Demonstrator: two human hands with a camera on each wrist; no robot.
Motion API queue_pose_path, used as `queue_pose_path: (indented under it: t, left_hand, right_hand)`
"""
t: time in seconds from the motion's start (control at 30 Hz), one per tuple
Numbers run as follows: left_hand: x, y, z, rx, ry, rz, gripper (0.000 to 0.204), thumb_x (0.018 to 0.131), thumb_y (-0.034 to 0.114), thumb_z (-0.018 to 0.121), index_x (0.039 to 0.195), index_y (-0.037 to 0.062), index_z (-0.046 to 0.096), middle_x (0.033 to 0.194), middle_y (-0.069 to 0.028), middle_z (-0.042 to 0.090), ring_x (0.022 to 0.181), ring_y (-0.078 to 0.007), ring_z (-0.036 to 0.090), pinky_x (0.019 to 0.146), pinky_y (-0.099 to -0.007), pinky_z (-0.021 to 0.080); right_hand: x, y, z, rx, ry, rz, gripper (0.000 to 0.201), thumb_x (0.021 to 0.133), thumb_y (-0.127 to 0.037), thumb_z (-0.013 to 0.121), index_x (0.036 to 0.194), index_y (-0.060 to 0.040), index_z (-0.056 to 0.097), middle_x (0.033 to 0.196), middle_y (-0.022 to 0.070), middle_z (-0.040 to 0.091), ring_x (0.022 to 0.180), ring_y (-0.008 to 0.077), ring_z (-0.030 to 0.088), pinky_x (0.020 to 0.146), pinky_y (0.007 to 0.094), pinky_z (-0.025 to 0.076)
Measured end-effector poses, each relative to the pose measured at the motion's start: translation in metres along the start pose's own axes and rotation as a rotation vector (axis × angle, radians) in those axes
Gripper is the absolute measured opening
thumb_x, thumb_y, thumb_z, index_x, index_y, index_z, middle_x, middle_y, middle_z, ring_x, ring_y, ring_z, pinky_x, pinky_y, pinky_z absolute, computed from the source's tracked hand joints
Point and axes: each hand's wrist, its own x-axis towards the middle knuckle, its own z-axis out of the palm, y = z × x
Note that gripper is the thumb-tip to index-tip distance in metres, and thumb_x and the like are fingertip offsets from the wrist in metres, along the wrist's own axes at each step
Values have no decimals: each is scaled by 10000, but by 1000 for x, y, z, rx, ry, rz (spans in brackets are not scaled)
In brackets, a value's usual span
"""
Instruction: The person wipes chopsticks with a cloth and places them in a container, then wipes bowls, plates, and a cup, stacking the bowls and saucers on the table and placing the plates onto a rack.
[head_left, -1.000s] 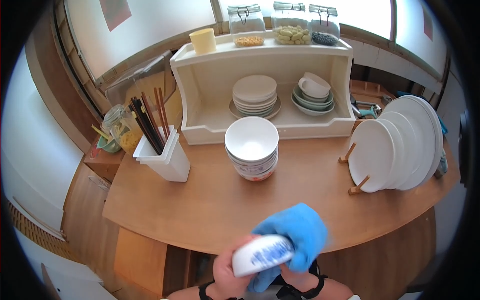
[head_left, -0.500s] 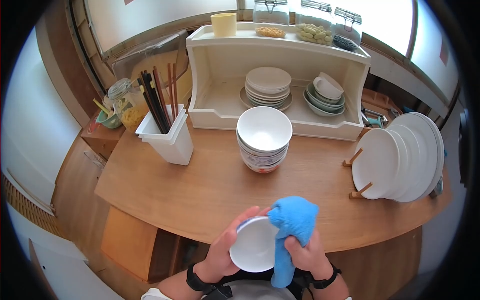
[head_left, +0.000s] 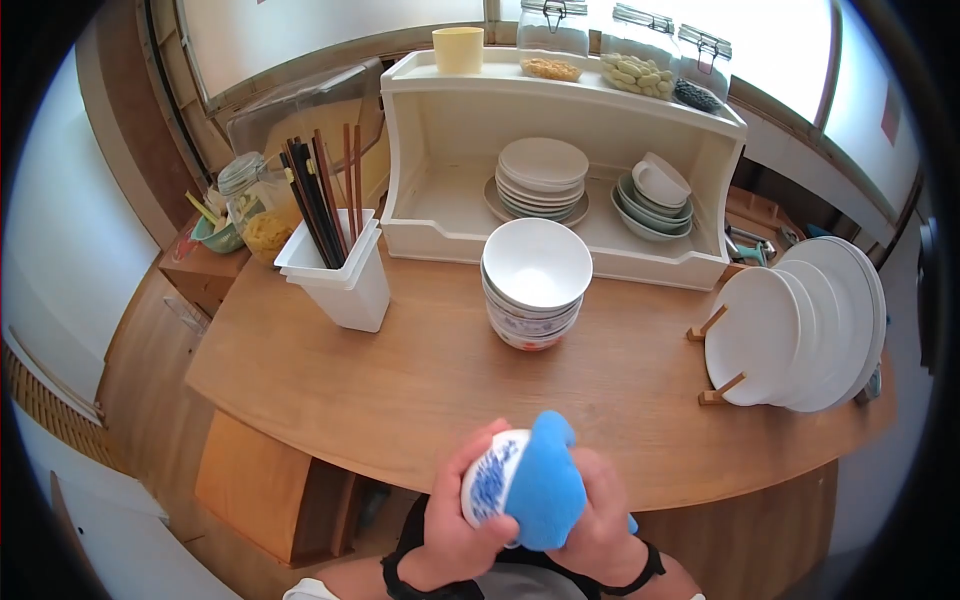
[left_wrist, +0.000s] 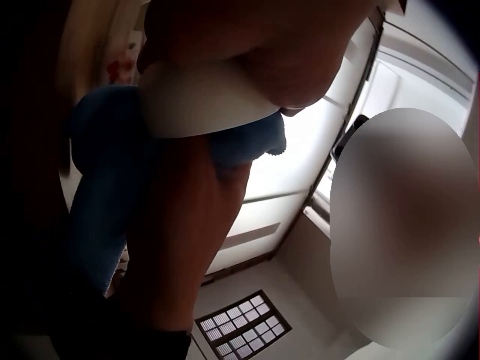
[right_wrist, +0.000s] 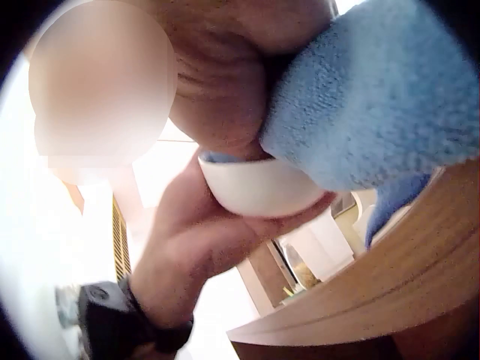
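A white bowl with a blue pattern (head_left: pixel 490 480) is tilted on its side over the table's front edge. My left hand (head_left: pixel 452 520) grips it from the left, thumb and fingers around its outside. A blue cloth (head_left: pixel 548 490) covers the bowl's right part. From the right, my right hand (head_left: pixel 598 520) holds the cloth against the bowl. The right wrist view shows the cloth (right_wrist: pixel 375 105) bunched beside the bowl's white wall (right_wrist: pixel 259 187), with some blue inside the rim. In the left wrist view the bowl (left_wrist: pixel 202 101) sits between both hands, dark and partly hidden.
A stack of bowls (head_left: pixel 537 265) stands mid-table. At left is a white holder (head_left: pixel 345 290) with chopsticks; at right, white plates (head_left: pixel 755 335) stand in a wooden rack. Behind, a cream shelf (head_left: pixel 430 245) bears small plates, bowls and a cup, with jars on top.
The bowl has turned from showing its inside to showing its patterned outside. The cloth, earlier bunched at its right rim, now wraps over its right part. The right hand has moved in closer.
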Motion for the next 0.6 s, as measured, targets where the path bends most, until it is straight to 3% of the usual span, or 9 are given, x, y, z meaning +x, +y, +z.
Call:
queue_pose_path:
  t: [0.07,0.17,0.23,0.3,0.37,0.43,0.47,0.57,0.6]
  left_hand:
    - [0,1,-6,329,-143,243,808,779,324,789,1369,2,342,1411,-284,360,1264,-329,435,1024,-408,387]
    - [5,13,-11,476,-242,313,791,778,358,786,1355,7,374,1383,-298,387,1251,-332,460,1019,-409,396]
    - [11,18,-13,453,-317,329,747,777,339,786,1327,-5,415,1356,-299,423,1242,-347,473,1005,-410,404]
    - [16,20,-15,319,-501,325,767,761,340,797,1329,-11,421,1342,-301,447,1248,-369,474,1008,-424,401]
    - [16,14,-17,280,-515,330,764,769,342,786,1347,6,418,1354,-305,442,1267,-391,458,1019,-449,394]
    - [15,8,-20,71,-394,23,747,785,334,768,1367,33,409,1392,-297,408,1273,-400,448,1033,-465,393]
    - [16,4,-19,-209,-188,-204,718,824,402,714,1373,58,406,1412,-276,390,1280,-400,434,1048,-474,388]
    - [45,3,-43,-437,72,-292,736,871,481,627,1384,34,348,1368,-167,459,1240,-287,486,1020,-430,435]
    - [55,5,-53,-412,94,-294,715,882,490,601,1375,34,354,1338,-157,481,1225,-278,499,1011,-427,443]
  right_hand:
    - [-2,-2,4,91,23,-15,536,733,-105,761,1202,6,527,1164,168,583,1005,320,601,871,384,475]
    - [-4,-1,3,262,-176,-20,497,757,-96,756,1201,-19,547,1176,140,587,1053,282,591,928,367,448]
    - [-12,13,-1,1041,-360,274,467,789,-102,740,1212,-33,557,1215,102,586,1087,231,581,942,354,444]
    - [-17,21,-6,1157,-450,257,492,802,-92,728,1252,-27,538,1257,80,573,1130,187,551,959,340,434]
    - [-22,19,-12,1300,-422,398,548,758,-76,761,1262,-38,549,1261,82,579,1147,175,545,965,339,429]
    - [-27,23,-24,1437,-421,553,495,814,-169,724,1260,-43,549,1238,98,596,1120,197,576,939,362,459]
    - [-24,30,-32,1120,-477,333,421,849,-223,667,1212,-33,570,1200,120,612,1080,223,597,911,373,481]
    - [-26,34,-43,467,-523,-82,377,918,-330,553,1116,-15,613,1123,164,643,1000,274,640,854,395,524]
    - [-35,23,-45,826,-211,276,347,893,-285,594,1103,-10,619,1103,162,649,991,264,641,857,388,521]
